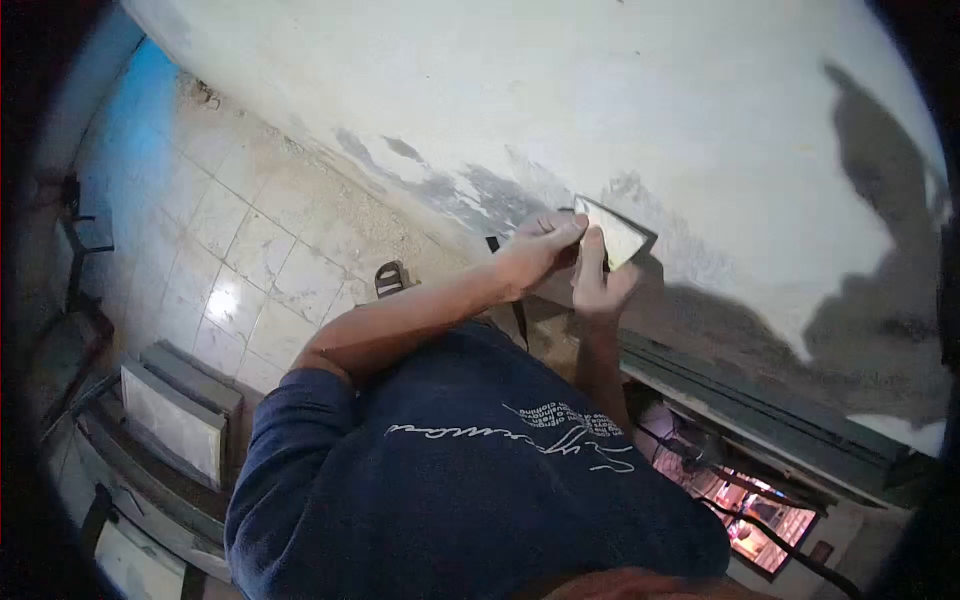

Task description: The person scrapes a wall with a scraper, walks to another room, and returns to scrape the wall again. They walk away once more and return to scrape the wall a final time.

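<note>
My left hand [540, 250] reaches in front of the wall, thumb and fingers pinching the near corner of a flat, pale, four-cornered piece [618, 238] with a dark edge. From below, my right hand [602, 282] grips the same piece, its thumb pressed on the pale face. The piece is tilted and overlaps the wall in this view; its exact kind I cannot tell. Behind it, the white wall [640, 90] has grey, flaking patches [440, 185] low down, and my shadow falls on its right side.
Dusty floor tiles [260, 250] lie at left, with a dark sandal [390, 278] near the wall's foot. Framed panels [175, 415] lean at lower left. At lower right are a dark ledge [760, 400], a lit screen [765, 520] and black cables [770, 540].
</note>
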`<action>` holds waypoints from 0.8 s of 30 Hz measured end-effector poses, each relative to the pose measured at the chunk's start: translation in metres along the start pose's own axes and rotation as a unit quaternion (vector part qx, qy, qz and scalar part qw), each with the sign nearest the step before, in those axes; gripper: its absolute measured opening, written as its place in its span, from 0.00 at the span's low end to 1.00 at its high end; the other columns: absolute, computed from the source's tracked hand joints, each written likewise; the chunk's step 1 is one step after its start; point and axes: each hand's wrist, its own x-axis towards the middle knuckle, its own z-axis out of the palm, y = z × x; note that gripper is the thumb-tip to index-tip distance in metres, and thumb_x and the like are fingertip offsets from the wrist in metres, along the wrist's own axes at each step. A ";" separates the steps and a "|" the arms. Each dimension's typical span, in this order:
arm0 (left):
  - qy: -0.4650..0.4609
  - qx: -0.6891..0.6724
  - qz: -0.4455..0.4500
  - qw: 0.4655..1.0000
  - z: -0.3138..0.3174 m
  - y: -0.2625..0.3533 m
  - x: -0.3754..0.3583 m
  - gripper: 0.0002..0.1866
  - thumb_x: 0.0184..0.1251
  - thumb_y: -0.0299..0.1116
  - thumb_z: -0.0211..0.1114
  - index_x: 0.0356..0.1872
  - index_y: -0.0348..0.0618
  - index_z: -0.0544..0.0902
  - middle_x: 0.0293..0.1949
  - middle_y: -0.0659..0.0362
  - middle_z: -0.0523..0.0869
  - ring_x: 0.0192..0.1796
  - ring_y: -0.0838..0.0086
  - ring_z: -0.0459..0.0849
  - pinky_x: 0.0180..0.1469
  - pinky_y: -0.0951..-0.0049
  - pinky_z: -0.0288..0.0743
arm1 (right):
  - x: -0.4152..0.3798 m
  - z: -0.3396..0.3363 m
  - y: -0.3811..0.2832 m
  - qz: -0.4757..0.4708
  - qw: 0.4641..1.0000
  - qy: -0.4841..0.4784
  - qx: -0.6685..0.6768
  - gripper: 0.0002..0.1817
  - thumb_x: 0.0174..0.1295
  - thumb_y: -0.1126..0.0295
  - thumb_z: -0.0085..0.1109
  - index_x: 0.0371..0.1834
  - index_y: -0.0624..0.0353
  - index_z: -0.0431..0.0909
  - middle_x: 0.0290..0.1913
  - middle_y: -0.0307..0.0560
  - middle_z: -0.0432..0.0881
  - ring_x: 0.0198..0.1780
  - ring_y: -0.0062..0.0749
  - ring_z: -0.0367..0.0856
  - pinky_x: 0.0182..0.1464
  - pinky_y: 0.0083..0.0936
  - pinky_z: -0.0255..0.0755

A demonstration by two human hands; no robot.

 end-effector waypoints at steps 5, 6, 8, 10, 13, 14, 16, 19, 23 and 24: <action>-0.003 0.008 0.006 1.000 -0.011 -0.010 0.003 0.15 0.74 0.41 0.51 0.34 0.42 0.80 0.31 0.64 0.83 0.33 0.81 0.79 0.37 0.78 0.75 | -0.006 0.012 0.001 0.007 0.999 0.039 0.025 0.12 0.67 0.69 0.53 0.32 0.70 0.79 0.22 0.36 0.77 0.22 0.14 0.70 0.22 0.17 0.60; 0.001 0.011 0.006 1.000 -0.006 -0.016 0.007 0.15 0.74 0.41 0.51 0.34 0.42 0.80 0.31 0.64 0.83 0.33 0.81 0.79 0.37 0.78 0.75 | -0.003 0.005 0.002 0.009 0.999 0.037 0.030 0.12 0.67 0.69 0.53 0.32 0.70 0.79 0.22 0.36 0.77 0.22 0.14 0.70 0.22 0.17 0.60; 0.004 0.037 -0.007 0.999 -0.014 -0.009 0.001 0.15 0.74 0.41 0.51 0.35 0.42 0.81 0.32 0.64 0.83 0.34 0.81 0.79 0.38 0.79 0.75 | -0.006 0.017 -0.004 -0.039 0.996 0.076 0.031 0.12 0.67 0.70 0.53 0.34 0.71 0.80 0.24 0.38 0.79 0.25 0.16 0.71 0.26 0.18 0.64; -0.039 0.084 0.020 0.995 -0.016 -0.001 0.001 0.15 0.74 0.41 0.50 0.36 0.43 0.80 0.34 0.63 0.83 0.36 0.80 0.79 0.38 0.78 0.77 | -0.008 0.018 -0.015 0.003 0.998 0.055 0.024 0.12 0.66 0.70 0.54 0.35 0.73 0.79 0.26 0.40 0.80 0.28 0.18 0.74 0.28 0.19 0.65; 0.002 0.019 0.034 0.999 -0.008 0.019 0.000 0.16 0.74 0.41 0.50 0.35 0.41 0.80 0.32 0.63 0.82 0.34 0.80 0.78 0.37 0.77 0.76 | 0.009 0.029 -0.020 -0.017 0.998 0.035 0.046 0.12 0.65 0.71 0.54 0.35 0.72 0.79 0.26 0.40 0.81 0.28 0.17 0.74 0.28 0.20 0.66; 0.030 -0.025 0.038 0.999 0.000 0.030 -0.007 0.16 0.74 0.41 0.51 0.34 0.41 0.81 0.30 0.63 0.82 0.30 0.80 0.77 0.34 0.78 0.74 | 0.014 0.036 -0.023 -0.065 0.997 0.036 0.010 0.11 0.65 0.71 0.54 0.35 0.72 0.79 0.26 0.40 0.81 0.27 0.17 0.74 0.28 0.20 0.66; 0.038 0.002 0.023 0.999 -0.007 0.021 -0.006 0.16 0.73 0.42 0.52 0.33 0.41 0.81 0.28 0.63 0.82 0.28 0.80 0.78 0.33 0.79 0.74 | 0.009 0.035 -0.019 -0.045 0.999 0.026 -0.007 0.11 0.65 0.72 0.55 0.35 0.72 0.79 0.27 0.41 0.81 0.27 0.16 0.74 0.27 0.19 0.66; -0.012 0.086 -0.026 0.996 -0.014 0.012 -0.001 0.17 0.74 0.43 0.49 0.37 0.42 0.80 0.33 0.61 0.83 0.36 0.79 0.81 0.43 0.75 0.78 | -0.001 0.019 -0.009 0.013 0.999 0.027 0.038 0.12 0.64 0.70 0.56 0.34 0.72 0.80 0.27 0.42 0.81 0.28 0.17 0.75 0.27 0.18 0.66; 0.049 0.006 -0.025 0.998 0.002 0.029 -0.011 0.17 0.74 0.43 0.49 0.34 0.42 0.80 0.30 0.62 0.82 0.36 0.80 0.81 0.40 0.76 0.78 | 0.008 0.033 -0.018 -0.078 0.995 0.057 -0.025 0.12 0.65 0.70 0.56 0.35 0.71 0.80 0.27 0.40 0.80 0.27 0.16 0.74 0.26 0.18 0.65; -0.008 0.011 0.009 1.000 -0.023 0.010 -0.001 0.16 0.74 0.42 0.50 0.33 0.42 0.80 0.30 0.63 0.82 0.36 0.80 0.81 0.38 0.76 0.77 | 0.003 0.031 -0.025 0.010 1.000 0.028 0.004 0.13 0.65 0.69 0.56 0.35 0.71 0.80 0.27 0.40 0.80 0.27 0.16 0.74 0.26 0.19 0.65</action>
